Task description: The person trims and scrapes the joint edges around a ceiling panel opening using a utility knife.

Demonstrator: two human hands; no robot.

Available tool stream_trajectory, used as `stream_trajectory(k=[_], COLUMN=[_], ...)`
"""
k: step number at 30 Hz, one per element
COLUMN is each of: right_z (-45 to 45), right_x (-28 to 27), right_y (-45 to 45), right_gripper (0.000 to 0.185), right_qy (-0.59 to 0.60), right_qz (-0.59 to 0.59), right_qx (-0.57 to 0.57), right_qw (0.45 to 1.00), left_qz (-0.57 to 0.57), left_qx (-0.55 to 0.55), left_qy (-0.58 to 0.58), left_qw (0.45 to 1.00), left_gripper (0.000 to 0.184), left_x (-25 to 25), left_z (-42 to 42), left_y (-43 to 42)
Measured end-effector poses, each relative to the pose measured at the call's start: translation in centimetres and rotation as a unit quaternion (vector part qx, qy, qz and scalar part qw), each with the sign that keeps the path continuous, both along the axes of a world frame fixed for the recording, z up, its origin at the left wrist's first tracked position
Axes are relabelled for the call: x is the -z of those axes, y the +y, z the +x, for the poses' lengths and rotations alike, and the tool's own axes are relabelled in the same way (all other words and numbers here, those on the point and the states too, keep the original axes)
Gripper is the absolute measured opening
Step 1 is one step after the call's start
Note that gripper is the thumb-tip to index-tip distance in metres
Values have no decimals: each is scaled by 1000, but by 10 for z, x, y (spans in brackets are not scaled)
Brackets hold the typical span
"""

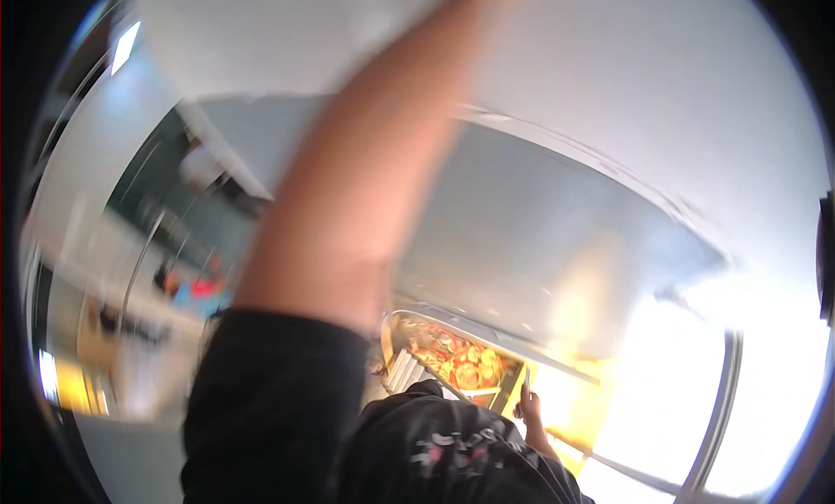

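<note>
My left arm (348,191), in a black short sleeve, reaches up across the middle of the view. Its hand is cut off at the top edge, so the fingers and anything in them are hidden. Low on the right, my right hand (530,407) is closed around a thin, upright, pale object (527,379), too small to name. That hand is beside a metal-rimmed tray of red, yellow and orange food pieces (470,363), perhaps sliced vegetables. White slats or bars (404,372) lie at the tray's left.
A large grey metal panel (531,217) spans the space beyond the tray, under a pale curved surface (644,78). Strong light comes through a window (670,391) at the right. Blurred racks and coloured items (200,287) are at the left.
</note>
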State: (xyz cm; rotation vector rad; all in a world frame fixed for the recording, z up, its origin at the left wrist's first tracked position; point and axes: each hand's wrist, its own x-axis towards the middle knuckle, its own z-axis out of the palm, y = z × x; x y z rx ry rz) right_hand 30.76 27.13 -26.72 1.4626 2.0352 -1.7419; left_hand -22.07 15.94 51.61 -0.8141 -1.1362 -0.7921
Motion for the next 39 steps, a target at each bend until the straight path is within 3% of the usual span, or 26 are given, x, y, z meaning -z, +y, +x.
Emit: stream_trajectory(k=[1, 2, 3, 4, 5, 6, 7, 8, 9, 10, 12, 13, 15, 16, 18, 30, 39], right_z=[0, -9, -22, -33, -52, -71, -92, -113, -126, -143, -167, -179, -201, -214, -236, -257, -265], right_x=[-3, -5, 1, -23, -44, -77, -150, -175, -223, -269, -333, -355, -402, -410, -423, -447, -454], right_y=[1, -5, -2, 1, 17, 26, 27, 42, 48, 55, 72, 79, 86, 92, 100, 103, 89], right_gripper=[57, 48, 42, 38, 37, 36, 35, 30, 29, 29, 35, 36, 34, 34, 36, 32, 35], right_qy=[50, 68, 71, 217, 174, 289, 375, 367, 456, 463, 496, 535, 518, 520, 455, 444, 417], right_qz=[-36, 95, 128, 291, 27, 159, -33, 0, -3, -3, 135, 170, 190, 190, 350, 413, 395], right_qx=[21, 58, 145, 106, 243, 194, 292, 316, 299, 320, 284, 269, 287, 293, 339, 377, 368], right_qw=[998, 991, 979, 926, 954, 924, 879, 875, 838, 827, 810, 783, 783, 780, 745, 700, 731], left_qz=[-2, -4, -11, -99, -32, -38, -30, -57, -45, -31, -70, -103, -113, -120, -101, -124, -121], left_qx=[-35, -25, -23, 25, -26, -31, -52, -32, -113, -197, -149, -117, -122, -135, -113, -75, -142], left_qy=[54, 54, 53, -16, 80, 152, 121, 147, 162, 176, 178, 174, 199, 216, 220, 130, 123], left_qw=[998, 998, 998, 995, 996, 987, 991, 987, 979, 964, 970, 972, 966, 960, 964, 981, 975], left_gripper=[38, 39, 39, 53, 37, 44, 47, 47, 42, 38, 40, 41, 42, 42, 42, 45, 49], left_x=[-1, -1, -4, -10, -15, -23, -20, -24, -24, -24, -39, -49, -55, -55, -46, -44, -56], left_z=[-9, -14, -18, -24, -83, -78, -73, -75, -74, -77, -116, -127, -125, -123, -108, -120, -156], left_y=[1, 4, 3, -9, -5, -6, -8, -12, -15, -17, -26, -28, -30, -31, -27, -36, -44])
